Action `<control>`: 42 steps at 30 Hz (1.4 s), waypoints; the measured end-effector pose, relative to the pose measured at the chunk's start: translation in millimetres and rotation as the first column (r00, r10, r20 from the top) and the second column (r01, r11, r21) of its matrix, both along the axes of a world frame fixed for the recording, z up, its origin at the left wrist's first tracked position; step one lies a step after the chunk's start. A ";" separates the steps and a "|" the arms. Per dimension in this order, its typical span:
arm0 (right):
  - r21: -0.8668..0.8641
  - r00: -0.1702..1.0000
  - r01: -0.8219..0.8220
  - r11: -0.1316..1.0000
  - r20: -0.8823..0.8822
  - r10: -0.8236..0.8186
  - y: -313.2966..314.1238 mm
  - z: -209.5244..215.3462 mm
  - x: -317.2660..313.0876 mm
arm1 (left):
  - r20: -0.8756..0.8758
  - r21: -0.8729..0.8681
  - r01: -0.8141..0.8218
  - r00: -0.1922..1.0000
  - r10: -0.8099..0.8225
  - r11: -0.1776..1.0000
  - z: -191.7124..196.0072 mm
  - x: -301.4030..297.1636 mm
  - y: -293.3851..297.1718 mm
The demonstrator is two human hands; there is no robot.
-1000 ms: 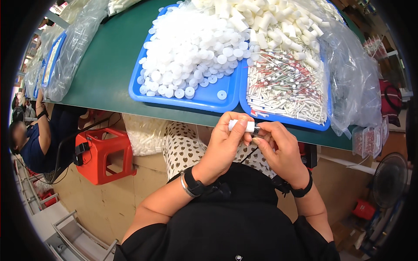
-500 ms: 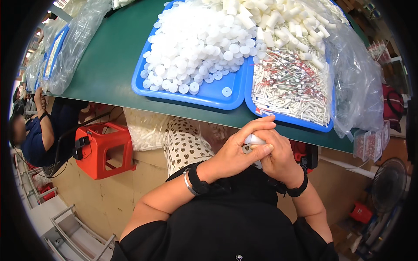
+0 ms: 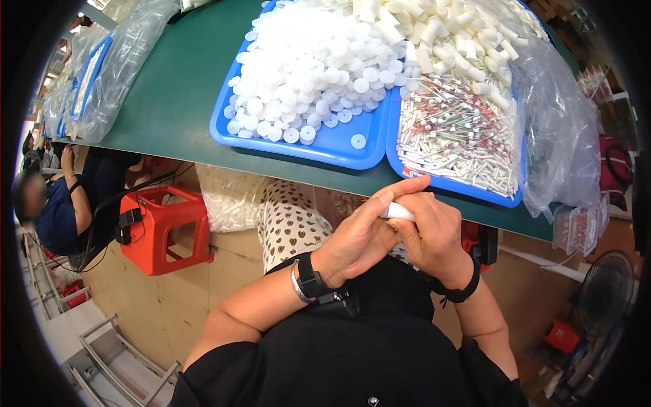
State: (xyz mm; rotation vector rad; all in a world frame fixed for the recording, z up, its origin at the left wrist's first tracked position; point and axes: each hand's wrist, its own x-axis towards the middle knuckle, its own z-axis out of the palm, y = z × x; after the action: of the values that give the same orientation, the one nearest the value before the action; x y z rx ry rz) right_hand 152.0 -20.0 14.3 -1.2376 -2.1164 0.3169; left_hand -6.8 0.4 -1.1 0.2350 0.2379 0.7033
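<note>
My left hand [image 3: 361,239] and my right hand [image 3: 435,234] meet in front of the table edge, over my lap. Between them is a small smooth white cylinder [image 3: 399,213], partly hidden by fingers. The left thumb presses at its left end, and the left fingers reach behind the right hand. Curled right fingers and thumb grip the cylinder's other end. Just beyond the hands stands a blue tray [image 3: 456,184] of thin white tubes [image 3: 451,150] and small red-and-green wired parts [image 3: 451,105]. Thick cream-white cylinders [image 3: 468,46] are heaped at its far side.
Another blue tray [image 3: 325,150] holds a pile of translucent white discs [image 3: 298,74] on the green table [image 3: 173,88]. Clear plastic bags [image 3: 559,129] lie at the right. A red stool [image 3: 163,234] stands at left, near a seated person [image 3: 61,210]. A fan [image 3: 605,292] is at far right.
My hands have loosened slightly, and the left palm has turned more into view. More of the white cylinder shows between the fingers. The view has shifted a little.
</note>
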 end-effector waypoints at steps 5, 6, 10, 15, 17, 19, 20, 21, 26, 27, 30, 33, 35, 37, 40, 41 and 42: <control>0.013 0.999 0.013 1.000 -0.029 -0.013 -3.3 -0.7 -16.2 | 0.029 -0.037 -0.104 0.994 0.105 0.994 -4.0 0.9 -8.9; 0.011 1.000 0.014 1.000 -0.024 -0.013 -4.0 -2.3 -18.2 | 0.030 -0.039 -0.120 0.992 0.121 0.992 -5.2 1.0 -9.6; -0.059 0.989 0.105 0.993 -0.094 -0.110 -4.9 -11.2 -27.9 | -0.099 0.062 -0.161 0.981 0.166 0.985 -5.8 5.4 -3.2; -0.131 0.991 0.041 0.990 -0.124 -0.057 -2.4 -5.7 -24.0 | -0.154 0.139 -0.180 0.968 0.201 0.974 -5.6 4.3 -3.2; -0.143 0.992 0.056 0.988 -0.102 -0.071 -7.1 -5.7 -27.4 | -0.133 0.153 -0.192 0.968 0.212 0.969 -4.6 5.5 -9.0; -0.145 0.992 0.085 0.986 -0.083 -0.097 -9.2 -6.5 -32.7 | -0.122 0.162 -0.199 0.968 0.220 0.967 -3.9 5.3 -10.1; -0.142 0.990 0.106 0.984 -0.074 -0.117 -9.5 -7.2 -35.8 | -0.121 0.164 -0.200 0.968 0.220 0.966 -3.9 4.6 -8.8; -0.139 0.988 0.127 0.982 -0.066 -0.137 -9.7 -8.1 -37.5 | -0.120 0.165 -0.200 0.968 0.221 0.966 -4.1 4.0 -7.4; -0.334 0.952 0.072 0.940 -0.257 -0.165 -9.1 -11.8 -35.5 | -0.153 0.137 -0.155 0.972 0.175 0.978 -13.4 -2.6 -3.5; -0.379 0.947 0.058 0.924 -0.273 -0.171 -10.0 -11.0 -34.9 | -0.154 0.149 -0.142 0.974 0.165 0.979 -14.7 -3.7 -3.5; -0.426 0.919 0.016 0.904 -0.350 -0.182 -10.4 -3.1 -38.5 | -0.215 0.269 -0.172 0.948 0.233 0.948 -19.6 -1.4 -12.4; -0.445 0.869 -0.045 0.895 -0.459 -0.185 -9.5 -14.8 -37.9 | -0.302 0.261 -0.134 0.929 0.213 0.956 -12.2 -4.5 -12.0; -0.723 0.674 -0.309 0.618 -0.625 -0.394 -5.1 -2.3 -31.8 | -0.325 0.245 -0.109 0.927 0.188 0.963 -10.9 -10.5 -10.9; -0.752 0.519 -0.533 0.388 -0.653 -0.552 -1.5 4.9 -27.1 | -0.324 0.219 -0.100 0.931 0.169 0.971 -9.8 -14.9 -8.5; -0.671 0.411 -0.690 0.271 -0.671 -0.617 0.6 2.7 -22.3 | -0.280 0.173 -0.099 0.949 0.146 0.980 -9.5 -17.3 -4.2; -0.657 0.390 -0.706 0.263 -0.671 -0.630 -0.3 0.6 -21.3 | -0.261 0.163 -0.091 0.956 0.132 0.982 -10.7 -17.7 -2.6; -0.643 0.370 -0.722 0.256 -0.671 -0.643 -1.6 -0.9 -20.6 | -0.242 0.153 -0.083 0.963 0.119 0.985 -11.5 -18.1 -1.6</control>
State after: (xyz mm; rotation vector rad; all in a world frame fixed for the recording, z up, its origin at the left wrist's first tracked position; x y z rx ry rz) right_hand 131.4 -21.6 13.4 -0.9570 -0.5503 2.1732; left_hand -24.9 -1.2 -12.6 0.4516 0.4446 0.7934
